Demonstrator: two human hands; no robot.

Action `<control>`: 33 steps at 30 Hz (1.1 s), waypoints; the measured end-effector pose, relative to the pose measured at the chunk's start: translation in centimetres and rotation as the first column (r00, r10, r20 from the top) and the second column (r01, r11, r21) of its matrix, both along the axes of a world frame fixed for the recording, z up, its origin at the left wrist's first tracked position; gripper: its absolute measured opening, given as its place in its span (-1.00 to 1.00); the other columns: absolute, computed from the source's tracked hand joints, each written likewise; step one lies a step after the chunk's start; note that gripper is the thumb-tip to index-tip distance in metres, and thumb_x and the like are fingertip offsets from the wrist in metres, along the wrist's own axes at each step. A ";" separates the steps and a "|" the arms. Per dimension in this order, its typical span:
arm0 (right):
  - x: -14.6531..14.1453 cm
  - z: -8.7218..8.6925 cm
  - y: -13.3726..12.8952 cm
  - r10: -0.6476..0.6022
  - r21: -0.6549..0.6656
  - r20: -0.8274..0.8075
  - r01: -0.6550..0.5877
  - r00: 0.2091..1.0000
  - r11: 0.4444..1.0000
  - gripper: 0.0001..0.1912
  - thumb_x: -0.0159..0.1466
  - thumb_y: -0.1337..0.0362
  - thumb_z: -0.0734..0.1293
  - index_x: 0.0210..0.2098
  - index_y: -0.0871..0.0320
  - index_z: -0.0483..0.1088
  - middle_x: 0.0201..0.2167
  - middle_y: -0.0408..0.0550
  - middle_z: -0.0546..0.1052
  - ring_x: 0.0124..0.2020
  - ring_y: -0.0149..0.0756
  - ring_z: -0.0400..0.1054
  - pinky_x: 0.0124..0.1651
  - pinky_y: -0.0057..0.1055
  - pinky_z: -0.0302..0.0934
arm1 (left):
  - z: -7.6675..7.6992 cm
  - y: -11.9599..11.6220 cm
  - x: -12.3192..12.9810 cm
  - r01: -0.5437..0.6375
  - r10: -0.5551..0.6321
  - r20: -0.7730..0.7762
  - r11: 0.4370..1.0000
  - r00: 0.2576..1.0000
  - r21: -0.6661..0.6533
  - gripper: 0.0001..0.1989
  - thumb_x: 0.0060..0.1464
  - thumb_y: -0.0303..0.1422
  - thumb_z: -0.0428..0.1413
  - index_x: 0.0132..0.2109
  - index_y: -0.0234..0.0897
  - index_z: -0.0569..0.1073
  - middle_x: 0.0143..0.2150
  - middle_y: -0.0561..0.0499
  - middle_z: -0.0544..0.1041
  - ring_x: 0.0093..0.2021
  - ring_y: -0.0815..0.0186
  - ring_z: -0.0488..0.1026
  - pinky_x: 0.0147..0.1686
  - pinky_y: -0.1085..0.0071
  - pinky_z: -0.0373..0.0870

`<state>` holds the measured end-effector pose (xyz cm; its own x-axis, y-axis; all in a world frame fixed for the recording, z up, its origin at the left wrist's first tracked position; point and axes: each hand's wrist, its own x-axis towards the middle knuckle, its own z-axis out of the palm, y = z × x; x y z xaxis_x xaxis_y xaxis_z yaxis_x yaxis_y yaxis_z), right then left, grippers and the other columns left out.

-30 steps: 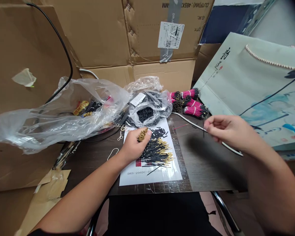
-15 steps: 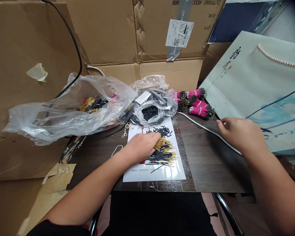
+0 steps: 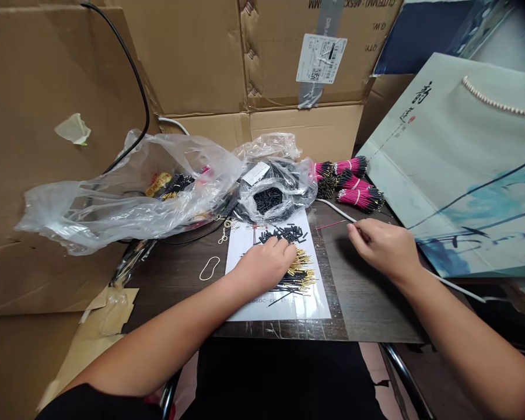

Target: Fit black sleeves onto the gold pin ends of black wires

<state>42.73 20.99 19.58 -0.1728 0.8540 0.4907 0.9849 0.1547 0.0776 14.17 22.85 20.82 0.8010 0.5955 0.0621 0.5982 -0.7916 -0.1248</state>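
My left hand is closed, knuckles up, over a pile of thin black pieces with gold tips on a white printed sheet. Its fingertips are hidden, so what they hold cannot be made out. Short black tubes lie loose just beyond its fingers. My right hand is pinched above the table to the right of the sheet, near a white cable. Anything between its thumb and finger is too small to make out. A single thin pink wire lies left of this hand.
An open plastic bag of black tubes stands behind the sheet. Pink-and-black wire bundles lie at the back right. A larger clear bag sits at left, near a rubber band. Cardboard and a pale paper bag border the table.
My right hand has moved left, away from the pink-and-black bundles. My left hand has turned knuckles up, and the gold-tipped bunch that showed in its fingers is now hidden.
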 end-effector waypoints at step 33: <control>-9.6 -0.3 0.9 0.622 -0.235 -0.219 -0.659 0.752 0.714 0.06 -0.02 -0.44 0.20 0.18 0.27 0.22 0.35 0.22 0.02 0.34 0.14 -0.09 0.36 0.19 -0.24 | 1.6 3.3 -2.3 -0.177 0.480 0.721 0.871 0.499 -0.457 -0.63 0.30 -0.17 -0.10 -0.43 -0.28 0.17 -0.56 0.15 0.14 -0.52 0.47 0.08 -0.46 0.46 0.03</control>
<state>33.13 21.86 19.31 -0.6882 0.6600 0.3015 0.6393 0.7480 -0.1783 11.84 26.13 22.45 0.2414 0.9098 0.3377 0.5448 -0.4150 0.7287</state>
